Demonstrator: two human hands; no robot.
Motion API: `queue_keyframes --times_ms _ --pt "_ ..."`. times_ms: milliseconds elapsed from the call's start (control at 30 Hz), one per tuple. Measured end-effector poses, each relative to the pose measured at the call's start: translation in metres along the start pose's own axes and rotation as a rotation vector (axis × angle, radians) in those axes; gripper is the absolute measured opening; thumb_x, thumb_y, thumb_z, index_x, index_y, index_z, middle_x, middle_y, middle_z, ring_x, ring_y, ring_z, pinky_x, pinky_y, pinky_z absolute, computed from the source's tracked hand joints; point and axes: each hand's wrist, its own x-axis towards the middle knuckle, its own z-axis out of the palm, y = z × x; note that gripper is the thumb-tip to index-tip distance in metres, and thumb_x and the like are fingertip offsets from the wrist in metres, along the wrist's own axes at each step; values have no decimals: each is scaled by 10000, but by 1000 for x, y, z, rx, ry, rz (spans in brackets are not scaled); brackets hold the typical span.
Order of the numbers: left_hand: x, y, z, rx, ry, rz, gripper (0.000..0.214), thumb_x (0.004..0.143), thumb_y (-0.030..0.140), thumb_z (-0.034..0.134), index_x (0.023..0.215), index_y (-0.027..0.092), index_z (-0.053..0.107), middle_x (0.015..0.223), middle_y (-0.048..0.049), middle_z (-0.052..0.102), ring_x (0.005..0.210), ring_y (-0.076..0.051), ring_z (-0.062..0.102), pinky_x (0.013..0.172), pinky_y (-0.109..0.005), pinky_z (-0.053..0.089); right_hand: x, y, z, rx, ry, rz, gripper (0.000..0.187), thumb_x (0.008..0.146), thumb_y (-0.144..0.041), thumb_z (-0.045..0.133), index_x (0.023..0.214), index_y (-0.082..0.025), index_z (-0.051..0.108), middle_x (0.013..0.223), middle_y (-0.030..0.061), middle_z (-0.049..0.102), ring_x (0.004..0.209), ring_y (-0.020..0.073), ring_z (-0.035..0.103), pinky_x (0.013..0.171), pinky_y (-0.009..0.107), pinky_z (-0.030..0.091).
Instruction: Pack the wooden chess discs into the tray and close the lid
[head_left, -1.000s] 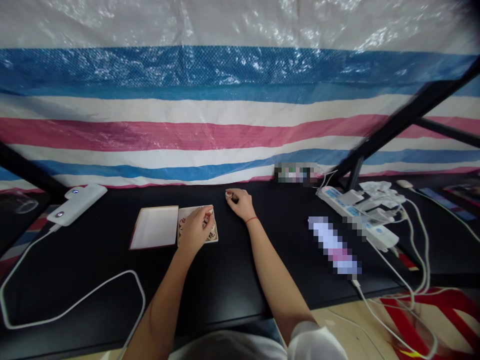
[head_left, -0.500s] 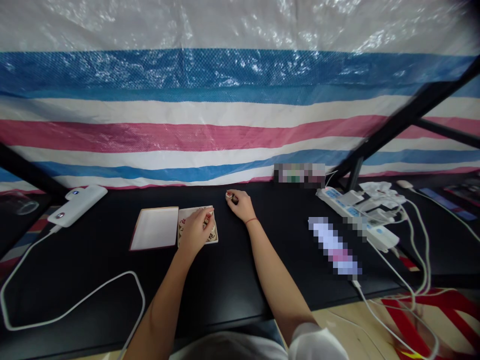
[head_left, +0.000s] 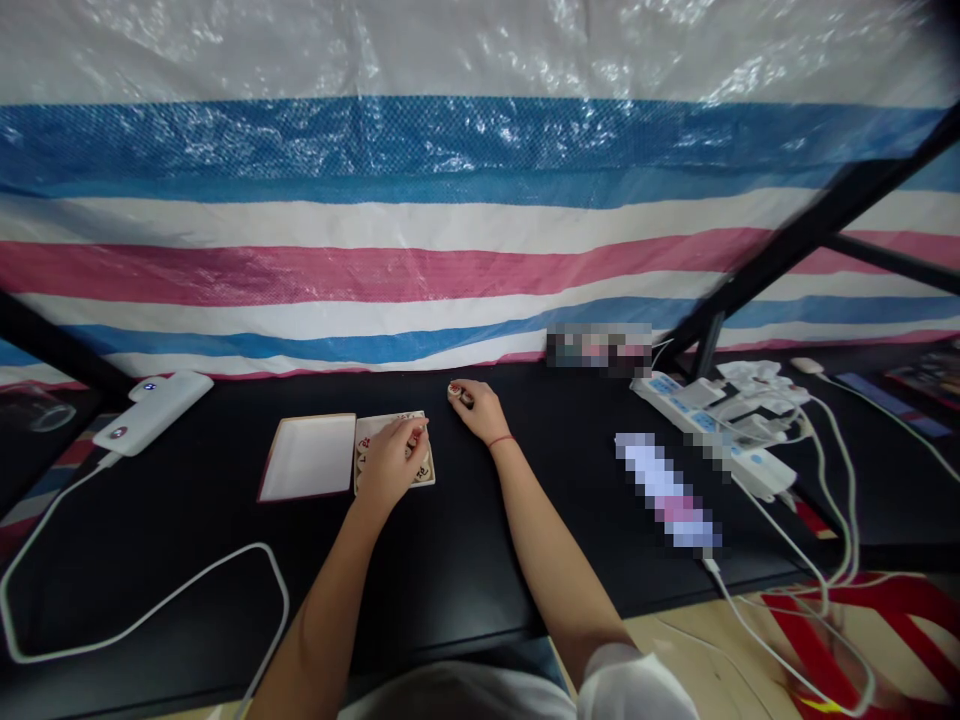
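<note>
Round pale xiangqi pieces point(head_left: 424, 470) with red and black characters fill a small square box point(head_left: 433, 482) on the black table. Over that box my left hand point(head_left: 390, 458) is closed, thumb and fingers drawn together near its right side; whatever they hold is hidden. To the right, my right hand point(head_left: 478, 408) rests on the tabletop, its fingers curled around a xiangqi piece point(head_left: 455, 392) with a red mark. Another round piece seems to lie in the shadow under those fingers. The box lid point(head_left: 310, 458), white inside with a dark red edge, lies at the box's left.
A white power bank point(head_left: 157, 412) with a cable stands at the left. On the right are a power strip point(head_left: 694, 410) with plugs and cables and a blurred phone-like object point(head_left: 667, 490). Behind hangs a striped plastic sheet point(head_left: 420, 275); a black frame bar point(head_left: 810, 235) slants down.
Both hands keep almost the same place and grip. The whole view has shifted very slightly.
</note>
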Motion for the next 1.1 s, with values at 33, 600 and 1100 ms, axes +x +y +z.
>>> queue_keyframes --times_ms 33,600,1100 --pt "0 0 0 2 -2 0 168 878 196 522 1000 202 637 912 -47 709 832 -180 661 812 -317 527 0 0 0 3 -1 -2 234 810 -226 614 1034 -198 675 1053 78 712 961 233 634 904 387 485" --pt "0 1 1 -12 -6 8 175 888 207 499 993 214 639 918 -45 701 859 -188 654 825 -332 524 -9 2 -17 -75 -23 50 291 758 -210 604 1041 -182 663 1006 69 711 875 222 623 849 365 497" --pt "0 5 -6 -15 -7 -41 161 889 202 514 984 221 643 965 -36 708 897 -179 657 848 -318 515 -8 11 -13 -36 37 144 272 796 -302 611 1041 -184 624 978 83 701 890 230 630 844 389 504"
